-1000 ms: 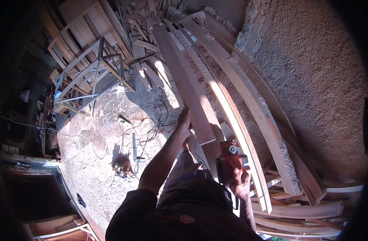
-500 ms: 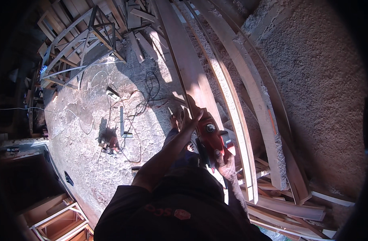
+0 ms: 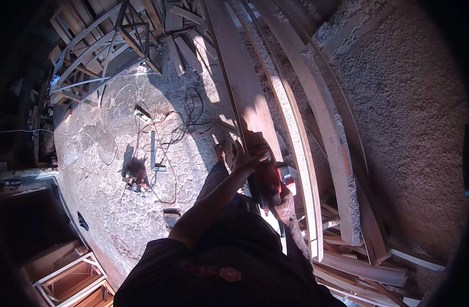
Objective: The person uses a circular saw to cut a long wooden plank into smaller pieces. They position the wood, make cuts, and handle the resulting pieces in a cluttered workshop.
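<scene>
Pale, cracked, sunlit floor spreads across the left. Mid-frame, the left hand touches the front of a red power tool; its grip is unclear. The tool, at the long plank's lower end, looks heavy and rigid, best held at the rear, where the right hand wraps it. Rough wall fills the right.
</scene>
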Demonstrator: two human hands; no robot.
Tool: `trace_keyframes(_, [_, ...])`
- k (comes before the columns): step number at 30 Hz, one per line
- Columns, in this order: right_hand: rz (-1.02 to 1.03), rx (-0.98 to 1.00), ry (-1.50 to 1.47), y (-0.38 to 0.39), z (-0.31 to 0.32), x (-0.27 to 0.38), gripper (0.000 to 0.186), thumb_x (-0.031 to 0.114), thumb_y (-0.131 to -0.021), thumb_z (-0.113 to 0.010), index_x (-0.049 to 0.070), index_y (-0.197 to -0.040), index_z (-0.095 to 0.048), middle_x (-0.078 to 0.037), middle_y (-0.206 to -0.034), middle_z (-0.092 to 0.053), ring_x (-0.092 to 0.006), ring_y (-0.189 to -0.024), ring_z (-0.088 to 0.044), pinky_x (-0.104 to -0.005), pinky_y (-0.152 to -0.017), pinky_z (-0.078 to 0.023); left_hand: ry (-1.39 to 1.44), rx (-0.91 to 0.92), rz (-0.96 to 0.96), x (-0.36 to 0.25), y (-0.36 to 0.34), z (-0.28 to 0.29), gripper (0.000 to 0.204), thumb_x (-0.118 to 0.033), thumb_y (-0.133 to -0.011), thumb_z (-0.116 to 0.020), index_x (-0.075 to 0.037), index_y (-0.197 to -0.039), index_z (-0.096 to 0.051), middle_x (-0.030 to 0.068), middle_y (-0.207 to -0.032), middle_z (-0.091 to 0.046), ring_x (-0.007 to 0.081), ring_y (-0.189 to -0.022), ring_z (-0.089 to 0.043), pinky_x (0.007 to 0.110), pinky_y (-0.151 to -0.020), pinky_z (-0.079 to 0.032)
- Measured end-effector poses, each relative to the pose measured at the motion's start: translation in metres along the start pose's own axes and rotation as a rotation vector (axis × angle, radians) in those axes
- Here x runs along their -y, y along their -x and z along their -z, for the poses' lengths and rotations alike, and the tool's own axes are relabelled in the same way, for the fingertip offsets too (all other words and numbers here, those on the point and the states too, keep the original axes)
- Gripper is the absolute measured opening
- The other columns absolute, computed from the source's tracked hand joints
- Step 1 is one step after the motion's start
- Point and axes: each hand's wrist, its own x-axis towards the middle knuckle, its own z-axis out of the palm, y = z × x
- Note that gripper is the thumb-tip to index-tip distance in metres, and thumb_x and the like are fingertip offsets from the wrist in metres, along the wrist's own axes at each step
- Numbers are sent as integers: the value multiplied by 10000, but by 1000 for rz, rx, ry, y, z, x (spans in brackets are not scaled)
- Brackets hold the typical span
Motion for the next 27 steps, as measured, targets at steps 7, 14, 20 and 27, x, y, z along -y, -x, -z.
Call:
trace_keyframes(7, [60, 4, -32, -9, -5, 19, 721, 620, -1014, -519, -20, -1342, -583, -104, -1016, -715, -120, -883, -648, -305, -758, -540, -30, -23, -48, -1, -12, 6, 1455, -684, -648, -866, 0, -1630, -37, 242, -1703, -16, 361, -1586, 46, 458, -1284, -57])
trace_keyframes(14, [71, -23, 49, -63, -11, 1, 681, 596, -1026, -526, 13, -1372, -586, -105, -868, -715, -153, -751, -664, -343, -661, -520, -61, -83, -148, -2, -64, 8, 1327, -756, -758, -737, -17, -1633, -67, 221, -1689, -122, 377, -1519, -283, 477, -1117, -453])
trace_keyframes(20, [83, -53, 89, -114, -29, 41, 610, 558, -1036, -524, 5, -1272, -629, -138, -821, -702, -177, -719, -679, -350, -622, -506, 774, 155, 67, 111, -156, 15, 870, -656, -945, -605, -47, -1528, -389, 148, -1340, -604, 224, -1210, -602, 383, -875, -553])
trace_keyframes(27, [69, -69, 137, -184, -25, 53, 584, 551, -1043, -508, -9, -1132, -650, -127, -721, -634, -184, -688, -611, -381, -621, -467, -716, 939, -237, 196, -79, -14, 278, -232, -926, -611, -127, -1164, -710, 87, -989, -702, 196, -964, -664, 377, -969, -471])
